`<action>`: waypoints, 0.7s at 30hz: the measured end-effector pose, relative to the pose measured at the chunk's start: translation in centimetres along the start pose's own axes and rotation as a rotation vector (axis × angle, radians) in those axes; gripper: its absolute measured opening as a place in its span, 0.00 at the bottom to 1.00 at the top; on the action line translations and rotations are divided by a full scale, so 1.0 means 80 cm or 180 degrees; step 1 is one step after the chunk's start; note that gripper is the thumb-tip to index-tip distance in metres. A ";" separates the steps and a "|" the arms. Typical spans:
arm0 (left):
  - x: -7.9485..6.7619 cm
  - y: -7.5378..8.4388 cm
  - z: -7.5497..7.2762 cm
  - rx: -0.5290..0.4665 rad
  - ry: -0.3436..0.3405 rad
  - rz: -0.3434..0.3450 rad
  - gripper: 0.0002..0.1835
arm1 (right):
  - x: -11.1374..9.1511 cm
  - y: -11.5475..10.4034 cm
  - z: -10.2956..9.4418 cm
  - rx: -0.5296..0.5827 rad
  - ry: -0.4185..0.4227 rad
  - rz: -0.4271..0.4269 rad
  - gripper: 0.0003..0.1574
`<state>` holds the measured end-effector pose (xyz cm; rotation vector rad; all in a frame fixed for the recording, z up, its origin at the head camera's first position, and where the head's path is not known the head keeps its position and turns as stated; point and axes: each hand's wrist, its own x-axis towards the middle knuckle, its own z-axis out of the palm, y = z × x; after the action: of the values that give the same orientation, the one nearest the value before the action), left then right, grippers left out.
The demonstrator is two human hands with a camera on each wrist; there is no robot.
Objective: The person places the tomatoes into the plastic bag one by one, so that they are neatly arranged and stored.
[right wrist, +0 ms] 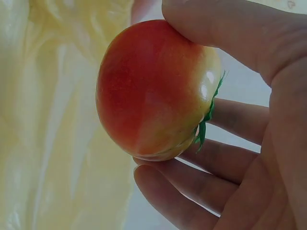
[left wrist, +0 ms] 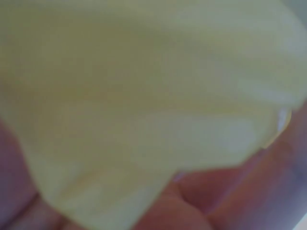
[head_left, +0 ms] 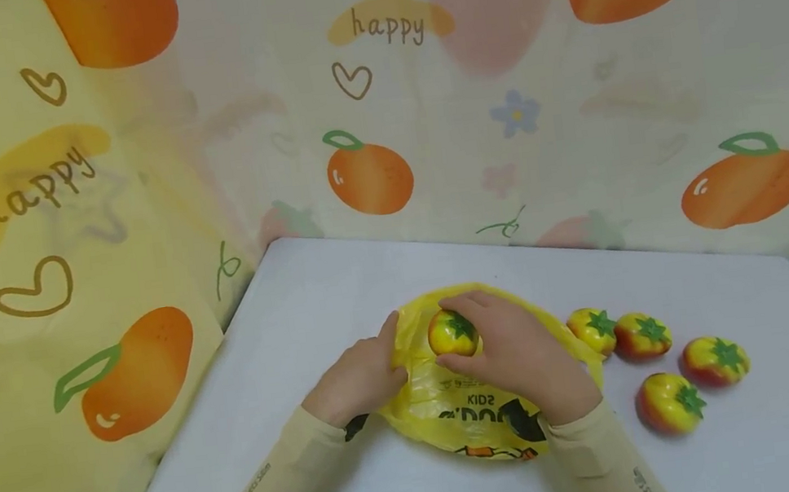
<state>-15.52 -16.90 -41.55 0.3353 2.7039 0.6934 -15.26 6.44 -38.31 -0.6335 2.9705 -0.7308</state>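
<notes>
The backdrop [head_left: 422, 111] says "happy" twice, on its left side and at the back. The bag [head_left: 421, 399] shows what looks like "KIDS" above larger, partly hidden letters; small print on the left sleeve [head_left: 276, 482] and right sleeve [head_left: 598, 459] is too tiny to read surely

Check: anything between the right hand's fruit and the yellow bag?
Nothing visible. The fruit in the right hand appears over the yellow bag; the left hand grips the bag's left side, and the four other fruits lie right of the bag, clear of that path.
</notes>
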 end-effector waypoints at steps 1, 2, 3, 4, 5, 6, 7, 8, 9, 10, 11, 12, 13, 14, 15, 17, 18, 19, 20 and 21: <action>0.000 0.000 0.000 0.0004 -0.0004 -0.0006 0.46 | 0.001 0.000 0.003 0.0019 -0.0016 0.0024 0.47; -0.001 0.000 0.000 0.0002 -0.0008 -0.0009 0.46 | 0.001 0.001 0.005 0.0026 -0.0026 0.0038 0.46; -0.001 0.000 0.000 -0.0001 -0.0012 -0.0012 0.46 | 0.002 0.000 0.007 0.0036 -0.0038 0.0051 0.47; -0.001 0.000 0.001 -0.0002 -0.0009 -0.0007 0.46 | 0.003 0.000 0.009 0.0039 -0.0043 0.0049 0.47; -0.001 -0.001 0.001 -0.0004 -0.0002 -0.0003 0.46 | 0.004 0.000 0.011 0.0043 -0.0048 0.0050 0.47; -0.001 -0.001 0.001 -0.0002 0.0003 0.0001 0.46 | 0.006 0.000 0.012 0.0045 -0.0046 0.0040 0.47; -0.001 -0.001 0.001 -0.0002 0.0007 0.0012 0.46 | 0.006 0.000 0.013 0.0037 -0.0040 0.0033 0.47; 0.000 -0.001 0.002 -0.0006 0.0010 0.0020 0.46 | 0.007 0.000 0.014 0.0032 -0.0036 0.0023 0.47; 0.000 -0.002 0.002 -0.0005 0.0011 0.0023 0.46 | 0.008 0.001 0.016 0.0022 -0.0037 0.0020 0.47; 0.000 -0.002 0.003 -0.0001 0.0009 0.0026 0.46 | 0.009 0.001 0.018 0.0011 -0.0039 0.0015 0.46; 0.000 -0.002 0.004 0.0012 0.0005 0.0017 0.46 | 0.010 0.001 0.019 0.0007 -0.0047 0.0014 0.46; 0.000 -0.003 0.004 0.0028 0.0003 0.0011 0.45 | 0.011 0.002 0.021 0.0000 -0.0056 0.0012 0.46; 0.000 -0.004 0.005 0.0033 0.0002 0.0007 0.45 | 0.012 0.003 0.023 -0.0011 -0.0067 0.0011 0.45; 0.001 -0.004 0.005 0.0025 -0.0006 0.0000 0.45 | 0.013 0.004 0.025 -0.0022 -0.0078 0.0019 0.45; 0.001 -0.005 0.006 0.0018 -0.0012 -0.0003 0.45 | 0.014 0.005 0.027 -0.0024 -0.0088 0.0027 0.45; 0.002 -0.005 0.006 0.0000 -0.0011 0.0015 0.45 | 0.016 0.007 0.029 -0.0022 -0.0102 0.0048 0.45; 0.003 -0.006 0.007 -0.0019 -0.0012 0.0029 0.45 | 0.017 0.008 0.030 -0.0024 -0.0109 0.0060 0.46; 0.004 -0.006 0.007 -0.0035 -0.0016 0.0039 0.45 | 0.017 0.008 0.031 -0.0023 -0.0118 0.0073 0.46; 0.004 -0.006 0.007 -0.0045 -0.0021 0.0042 0.45 | 0.018 0.009 0.032 -0.0008 -0.0120 0.0084 0.46; 0.004 -0.006 0.007 -0.0038 -0.0019 0.0045 0.45 | 0.018 0.010 0.033 0.0013 -0.0122 0.0087 0.46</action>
<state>-15.68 -16.92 -42.35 0.3531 2.6930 0.7112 -16.62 5.35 -40.94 -0.5986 2.9359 -0.7142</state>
